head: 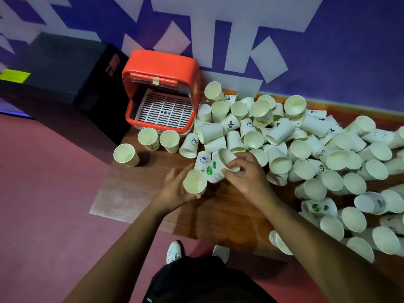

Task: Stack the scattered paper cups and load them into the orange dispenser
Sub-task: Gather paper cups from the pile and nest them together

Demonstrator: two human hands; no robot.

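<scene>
Purple-white wall [328, 62], maroon floor [43, 193], wooden table [218, 211]

Orange dispenser [160, 64] with white slotted grille [164, 110]; white cups [279, 132], one green-printed [213, 170]; wall [328, 51] seemingly purple-and-white

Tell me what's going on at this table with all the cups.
A person is gathering paper cups to stack. The left hand holds a first cup, mouth toward the camera; the right hand grips a tilted second cup beside it. A loose pile of cups covers the table on the right. The orange dispenser stands open, its white grate showing no cups loaded yet.
</scene>
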